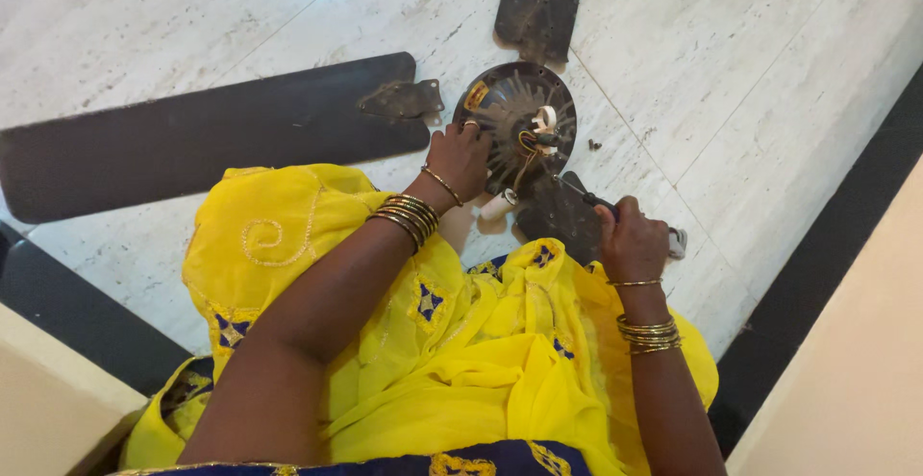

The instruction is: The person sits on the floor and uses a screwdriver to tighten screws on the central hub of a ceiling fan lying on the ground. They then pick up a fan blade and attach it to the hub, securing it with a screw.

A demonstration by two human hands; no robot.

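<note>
A dark round ceiling fan motor [519,115] lies on the pale marble floor, with coloured wires and a white part at its hub. My left hand [459,157] rests on the motor's near left rim and grips it. My right hand [630,238] is closed around the black handle of a screwdriver [586,195], whose thin shaft points up-left into the motor. One dark blade [192,135] stretches out to the left, with its metal bracket beside the motor. A second blade [538,0] points away at the top. A third blade [562,216] lies under my right hand.
Yellow cloth with blue patches [452,341] covers my lap at the bottom of the view. A couple of small loose screws [594,145] lie on the floor to the right of the motor. A black floor border [827,245] and a cream wall [865,370] run along the right.
</note>
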